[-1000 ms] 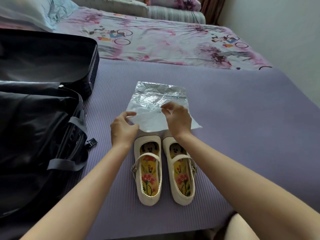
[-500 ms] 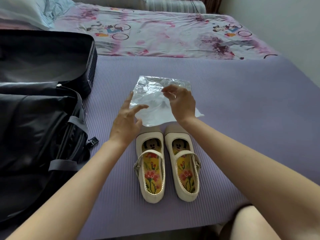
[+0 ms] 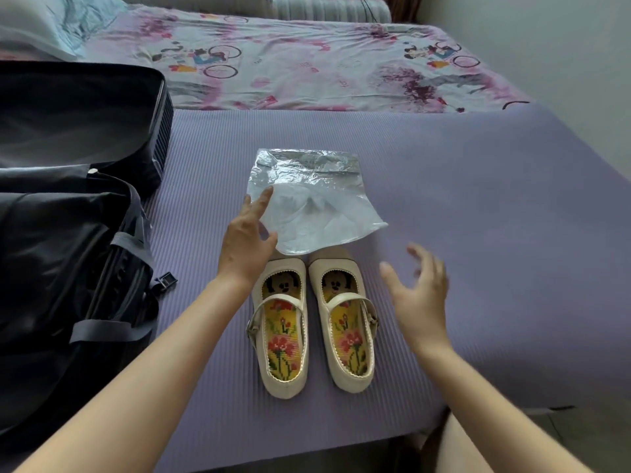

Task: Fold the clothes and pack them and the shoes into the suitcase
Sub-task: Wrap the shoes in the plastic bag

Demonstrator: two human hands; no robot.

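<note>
Two cream strap shoes with flowered insoles, the left shoe [image 3: 280,336] and the right shoe [image 3: 346,327], stand side by side on the purple mat [image 3: 478,216]. A clear plastic bag [image 3: 309,203] lies flat just beyond them, its near edge over their toes. My left hand [image 3: 247,244] rests with spread fingers on the bag's left edge, not gripping it. Blurred and open, my right hand [image 3: 421,295] hovers to the right of the shoes and holds nothing. The black suitcase [image 3: 68,206] lies open at the left.
The mat covers the near part of a bed with a patterned sheet [image 3: 307,70]. A pillow [image 3: 44,25] sits at the far left corner. A grey strap with a buckle [image 3: 165,279] hangs from the suitcase onto the mat. A wall [image 3: 546,46] rises at right.
My right hand has let go of the bag and swung back to the right of the shoes. My left hand has slid forward along the bag's left edge.
</note>
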